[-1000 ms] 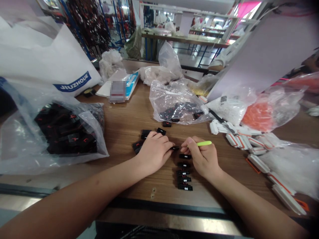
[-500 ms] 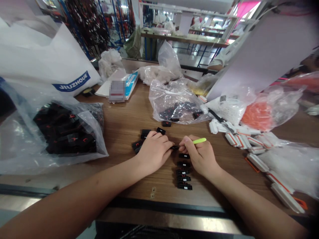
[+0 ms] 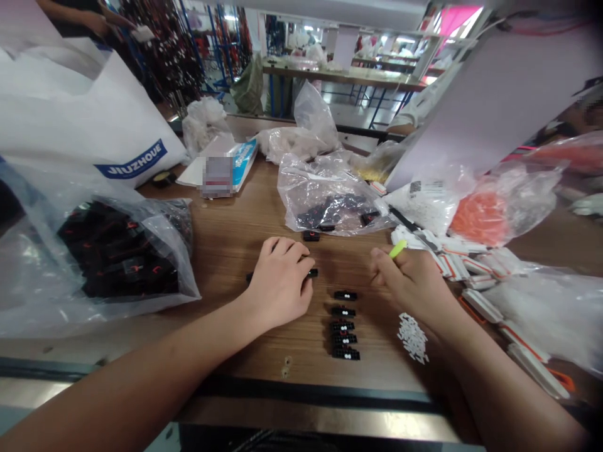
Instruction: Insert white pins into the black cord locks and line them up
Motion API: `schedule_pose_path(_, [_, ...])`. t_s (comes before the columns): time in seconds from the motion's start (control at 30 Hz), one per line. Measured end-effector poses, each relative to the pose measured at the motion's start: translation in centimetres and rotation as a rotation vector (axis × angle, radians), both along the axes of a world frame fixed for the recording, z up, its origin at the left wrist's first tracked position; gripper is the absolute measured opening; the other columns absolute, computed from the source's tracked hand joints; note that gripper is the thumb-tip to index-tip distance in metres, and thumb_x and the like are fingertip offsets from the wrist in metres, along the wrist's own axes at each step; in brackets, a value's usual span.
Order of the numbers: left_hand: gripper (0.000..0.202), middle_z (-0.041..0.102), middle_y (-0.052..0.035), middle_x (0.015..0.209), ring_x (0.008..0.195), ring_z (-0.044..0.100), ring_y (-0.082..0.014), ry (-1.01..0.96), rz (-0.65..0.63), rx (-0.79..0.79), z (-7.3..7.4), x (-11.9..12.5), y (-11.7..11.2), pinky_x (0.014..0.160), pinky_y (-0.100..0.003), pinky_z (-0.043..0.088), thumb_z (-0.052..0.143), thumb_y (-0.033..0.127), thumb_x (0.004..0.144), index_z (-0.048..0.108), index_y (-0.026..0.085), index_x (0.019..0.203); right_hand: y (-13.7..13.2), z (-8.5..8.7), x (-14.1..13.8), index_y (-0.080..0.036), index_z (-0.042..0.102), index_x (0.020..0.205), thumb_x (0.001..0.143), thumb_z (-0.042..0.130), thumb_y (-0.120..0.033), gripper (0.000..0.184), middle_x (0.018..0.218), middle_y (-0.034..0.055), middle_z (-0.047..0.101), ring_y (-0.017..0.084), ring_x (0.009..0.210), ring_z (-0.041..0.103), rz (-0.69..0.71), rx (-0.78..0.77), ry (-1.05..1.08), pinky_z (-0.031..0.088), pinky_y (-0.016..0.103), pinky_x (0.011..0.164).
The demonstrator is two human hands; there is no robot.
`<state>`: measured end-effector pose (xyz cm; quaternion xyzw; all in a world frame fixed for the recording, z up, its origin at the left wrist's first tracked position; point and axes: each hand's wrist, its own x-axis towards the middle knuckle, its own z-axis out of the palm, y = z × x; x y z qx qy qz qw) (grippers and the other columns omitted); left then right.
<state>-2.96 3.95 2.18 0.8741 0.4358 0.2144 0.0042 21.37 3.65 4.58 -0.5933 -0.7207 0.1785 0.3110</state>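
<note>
My left hand [image 3: 277, 282] lies curled over a black plastic connector [image 3: 311, 273], whose ends stick out on both sides of the palm. My right hand [image 3: 407, 282] sits to the right of a column of several black connectors [image 3: 343, 326] and pinches a yellow-green stick [image 3: 398, 249]. A small heap of white pin-like pieces [image 3: 412, 338] lies on the wooden table [image 3: 235, 251] just below my right hand. Another black connector [image 3: 311, 235] lies above my left fingers.
A plastic bag of black parts [image 3: 117, 251] is at the left, another [image 3: 330, 201] at the back. White-and-orange strips [image 3: 456, 263] and bagged orange material [image 3: 480, 218] are at the right. A white printed tote [image 3: 89, 119] stands back left.
My right hand has moved right, away from the connector column, with the stick tilted. The white heap now shows on the table. My left hand has shifted over the connectors near it, hiding them.
</note>
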Motion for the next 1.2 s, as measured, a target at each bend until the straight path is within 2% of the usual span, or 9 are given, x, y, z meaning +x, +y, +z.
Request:
schedule_pose_path(0.1, [0.025,0.065,-0.0070,0.115,0.110,0.052,-0.0287,-0.036,-0.098,-0.031,-0.2,0.4,-0.4,0.102,-0.049,0.031,0.062,0.029,0.086,0.069,0.018,0.108,-0.2,0.3,-0.3,-0.020,0.060,0.054,0.094,0.051,-0.039,0.045,0.046,0.0005,0.057,0.014,0.043,0.052,0.051,-0.053,-0.093,0.038,0.028,0.049])
schedule_pose_path(0.2, [0.022,0.067,-0.0031,0.109,0.109,0.052,-0.0264,-0.045,-0.207,-0.073,-0.6,0.7,-0.6,0.104,-0.049,0.029,0.062,0.034,0.090,0.067,0.021,0.108,-0.4,0.0,-1.2,-0.020,0.060,0.056,0.095,0.047,-0.037,0.045,0.047,0.0003,0.057,0.014,0.045,0.053,0.094,-0.098,-0.156,0.038,0.028,0.051])
schedule_pose_path(0.4, [0.020,0.068,-0.0035,0.101,0.108,0.053,-0.0257,-0.026,-0.282,-0.117,-1.3,0.8,-0.3,0.099,-0.046,0.033,0.063,0.035,0.092,0.067,0.020,0.105,-0.6,-0.9,-2.5,-0.019,0.058,0.062,0.099,0.038,-0.037,0.045,0.054,0.0014,0.060,0.014,0.052,0.056,0.131,-0.106,-0.154,0.040,0.028,0.057])
schedule_pose_path(0.57, [0.017,0.068,-0.0029,0.097,0.106,0.054,-0.0245,-0.010,-0.289,-0.134,-1.6,0.8,-0.1,0.099,-0.044,0.033,0.060,0.032,0.095,0.068,0.022,0.106,-1.0,-1.4,-3.0,-0.018,0.060,0.067,0.099,0.040,-0.037,0.042,0.058,0.0007,0.062,0.014,0.054,0.058,0.163,-0.082,-0.026,0.041,0.028,0.059])
schedule_pose_path(0.73, [0.014,0.067,-0.0020,0.089,0.099,0.056,-0.0229,-0.023,-0.245,-0.127,-1.4,0.8,-0.1,0.097,-0.044,0.033,0.059,0.031,0.094,0.069,0.021,0.097,-1.0,-1.5,-2.8,-0.017,0.064,0.070,0.099,0.044,-0.041,0.042,0.059,0.0000,0.063,0.012,0.054,0.059,0.096,-0.066,0.246,0.045,0.025,0.057])
schedule_pose_path(0.83, [0.014,0.066,-0.0021,0.085,0.096,0.056,-0.0232,-0.027,-0.210,-0.130,-1.1,0.7,-0.1,0.096,-0.044,0.034,0.061,0.031,0.092,0.069,0.020,0.092,-1.1,-1.8,-3.0,-0.017,0.065,0.073,0.098,0.047,-0.044,0.042,0.062,0.0005,0.064,0.011,0.055,0.059,0.120,-0.121,0.381,0.047,0.023,0.055])
schedule_pose_path(0.93, [0.014,0.065,-0.0022,0.084,0.094,0.056,-0.0233,-0.026,-0.194,-0.129,-1.0,0.7,-0.1,0.095,-0.044,0.034,0.061,0.031,0.091,0.070,0.021,0.092,-1.2,-2.3,-3.3,-0.017,0.066,0.076,0.098,0.047,-0.043,0.040,0.064,0.0009,0.065,0.011,0.057,0.061,0.166,-0.151,0.411,0.048,0.023,0.056])
schedule_pose_path(1.2, [0.014,0.065,-0.0021,0.082,0.093,0.056,-0.0229,-0.035,-0.198,-0.131,-1.1,0.7,-0.1,0.096,-0.044,0.034,0.060,0.031,0.091,0.071,0.021,0.092,-1.3,-2.8,-3.3,-0.017,0.066,0.074,0.099,0.047,-0.038,0.038,0.063,-0.0001,0.065,0.011,0.057,0.061,0.163,-0.094,0.364,0.048,0.023,0.060])
